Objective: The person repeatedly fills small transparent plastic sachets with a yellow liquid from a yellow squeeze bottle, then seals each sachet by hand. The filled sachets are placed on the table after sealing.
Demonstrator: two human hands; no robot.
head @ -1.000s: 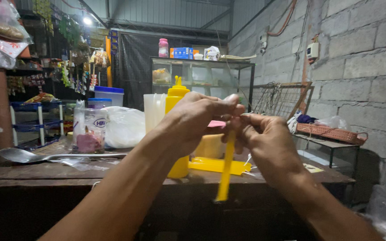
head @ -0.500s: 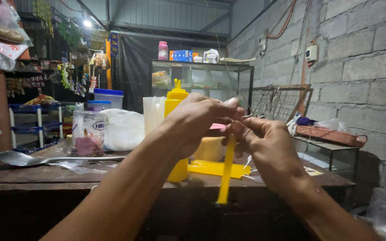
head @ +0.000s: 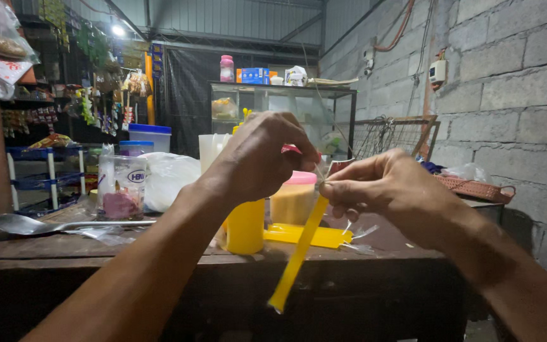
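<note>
A long thin plastic tube bag filled with orange-yellow liquid point(head: 299, 250) hangs in front of the dark wooden counter point(head: 96, 250). My left hand point(head: 257, 158) and my right hand point(head: 384, 187) both pinch the clear top end of the bag, fingertips close together at about chest height. Behind my left hand stands a yellow squeeze bottle point(head: 245, 225), mostly hidden by it. More filled yellow tube bags point(head: 308, 235) lie flat on the counter under my hands.
A pink-lidded tub of orange liquid point(head: 294, 201) stands behind the bags. A metal ladle point(head: 30, 223), a clear jar with pink contents point(head: 120, 190) and a white plastic bag point(head: 169, 180) lie at left. A block wall runs along the right.
Both hands have stayed together at the bag's top, shifting slightly. The hanging tube now slants more to the lower left.
</note>
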